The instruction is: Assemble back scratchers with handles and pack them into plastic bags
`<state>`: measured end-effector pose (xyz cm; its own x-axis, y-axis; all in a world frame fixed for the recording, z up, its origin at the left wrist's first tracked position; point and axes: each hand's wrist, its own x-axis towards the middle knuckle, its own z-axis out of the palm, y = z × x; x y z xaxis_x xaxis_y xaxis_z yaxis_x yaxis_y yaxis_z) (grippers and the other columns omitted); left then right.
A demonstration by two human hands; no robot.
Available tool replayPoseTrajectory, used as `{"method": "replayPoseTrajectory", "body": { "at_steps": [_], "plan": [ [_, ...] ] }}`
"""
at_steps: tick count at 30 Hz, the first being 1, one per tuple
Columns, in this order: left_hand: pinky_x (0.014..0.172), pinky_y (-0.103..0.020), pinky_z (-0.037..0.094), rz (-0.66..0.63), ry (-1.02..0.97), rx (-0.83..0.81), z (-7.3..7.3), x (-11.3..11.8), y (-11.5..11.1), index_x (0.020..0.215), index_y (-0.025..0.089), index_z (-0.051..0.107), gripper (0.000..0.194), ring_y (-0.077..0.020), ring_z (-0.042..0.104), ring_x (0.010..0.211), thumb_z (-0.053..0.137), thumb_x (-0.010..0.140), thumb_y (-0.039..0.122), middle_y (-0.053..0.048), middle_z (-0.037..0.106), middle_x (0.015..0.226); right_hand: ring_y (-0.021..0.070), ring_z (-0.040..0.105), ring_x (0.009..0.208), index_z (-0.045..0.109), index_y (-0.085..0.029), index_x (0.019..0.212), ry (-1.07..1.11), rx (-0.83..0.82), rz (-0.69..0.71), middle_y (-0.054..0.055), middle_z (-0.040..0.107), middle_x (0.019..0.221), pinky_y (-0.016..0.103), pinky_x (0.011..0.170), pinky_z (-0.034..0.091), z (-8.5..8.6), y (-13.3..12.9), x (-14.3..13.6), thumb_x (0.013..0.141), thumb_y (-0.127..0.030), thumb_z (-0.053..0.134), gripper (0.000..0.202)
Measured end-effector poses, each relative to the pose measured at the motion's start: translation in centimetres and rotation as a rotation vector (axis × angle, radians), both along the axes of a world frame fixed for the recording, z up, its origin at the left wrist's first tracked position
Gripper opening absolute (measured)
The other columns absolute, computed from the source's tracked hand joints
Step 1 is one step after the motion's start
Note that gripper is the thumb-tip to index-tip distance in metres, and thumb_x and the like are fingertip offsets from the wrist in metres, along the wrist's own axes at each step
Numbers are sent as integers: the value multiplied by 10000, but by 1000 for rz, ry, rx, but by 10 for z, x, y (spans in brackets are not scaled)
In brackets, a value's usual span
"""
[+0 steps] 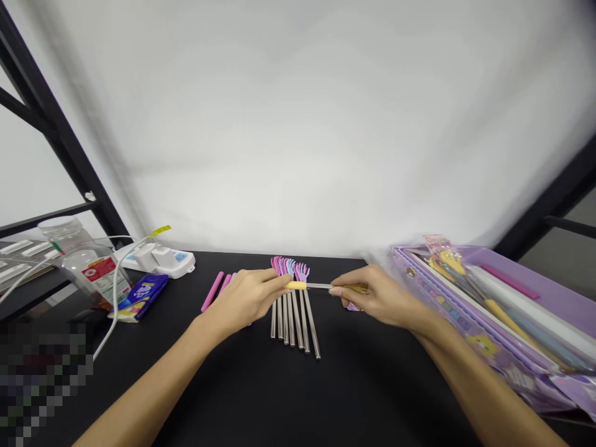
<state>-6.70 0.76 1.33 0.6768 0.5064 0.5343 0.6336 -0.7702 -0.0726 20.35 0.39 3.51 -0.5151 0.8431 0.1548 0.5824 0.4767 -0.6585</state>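
Note:
A back scratcher with a yellow handle [298,285] and a thin metal rod [319,286] spans the gap between my hands, held level. My left hand [251,297] is closed around the yellow handle. Fingers of my right hand [372,293] pinch the far end of the rod, and a bit of yellow shows within that grip. Beneath and behind lie several metal rods [305,323], side by side, with pink, blue and purple hand-shaped heads [289,267]. Pink tubes [213,292] lie left of my left hand, which partly covers them.
At right stands a purple box [493,254] holding yellow, pink and grey-blue pieces and plastic wrap. On the left are a clear jar [86,254], a blue packet [142,297], a white power strip [184,264] and a loose white cable [115,298]. A pale wall rises behind the black tabletop [261,397].

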Motion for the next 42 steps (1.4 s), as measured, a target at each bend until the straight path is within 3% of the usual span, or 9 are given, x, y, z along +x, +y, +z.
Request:
{"method": "replayPoseTrajectory", "body": {
  "at_steps": [9, 18, 25, 30, 32, 35, 38, 42],
  "plan": [
    [524, -248, 366, -61, -10, 180, -15, 5, -1, 1124, 137, 583, 243, -121, 475, 589, 380, 998, 182, -10, 554, 717, 120, 434, 560, 596, -180, 648, 18, -60, 14, -18, 514, 566, 263, 526, 312, 3, -4, -2, 901, -353, 522, 316],
    [502, -242, 359, -64, 5, 270, -23, 18, -5, 1116, 124, 557, 211, -112, 470, 568, 397, 979, 132, 0, 550, 695, 118, 436, 530, 669, -164, 687, 79, -187, 33, -3, 540, 556, 260, 502, 323, -1, -2, -1, 868, -403, 567, 317],
    [494, -238, 362, -11, 19, 329, -20, 25, -8, 1099, 132, 561, 186, -108, 505, 549, 420, 982, 165, 9, 548, 674, 134, 471, 556, 674, -172, 686, 77, -178, 30, 3, 554, 566, 262, 511, 336, -1, -2, -2, 860, -397, 576, 301],
    [460, -248, 312, 56, 114, 255, -21, 42, -9, 926, 168, 581, 235, -108, 529, 505, 398, 1009, 289, 11, 568, 676, 132, 464, 551, 676, -174, 676, 27, -107, 63, -6, 557, 564, 266, 516, 337, -2, -4, -13, 870, -405, 563, 321],
    [467, -253, 318, 47, 151, 214, -21, 36, -4, 899, 165, 584, 259, -115, 552, 518, 393, 1013, 299, 6, 590, 689, 132, 460, 546, 677, -178, 673, 6, -102, 72, -9, 558, 562, 269, 518, 332, -2, -2, -8, 875, -415, 554, 335],
    [513, -251, 367, 34, 153, 150, -12, 8, 9, 918, 167, 608, 270, -125, 590, 569, 407, 1010, 321, 7, 615, 681, 144, 489, 572, 692, -187, 680, 18, -113, -13, 2, 592, 593, 274, 537, 350, 3, 3, 14, 851, -444, 589, 326],
    [563, -245, 402, 126, 142, 124, -1, -15, 17, 961, 170, 628, 260, -130, 612, 616, 428, 1002, 331, -1, 634, 719, 144, 467, 568, 699, -192, 641, 32, -76, -75, 3, 573, 579, 277, 532, 341, 8, 6, 35, 807, -469, 646, 327],
    [572, -254, 417, 143, 124, 140, -4, -2, 11, 1012, 173, 618, 242, -143, 616, 663, 420, 998, 312, -13, 628, 778, 166, 499, 615, 724, -194, 691, 53, -92, -81, 20, 610, 630, 282, 546, 356, 6, 8, 38, 797, -512, 646, 344]
  ]
}}
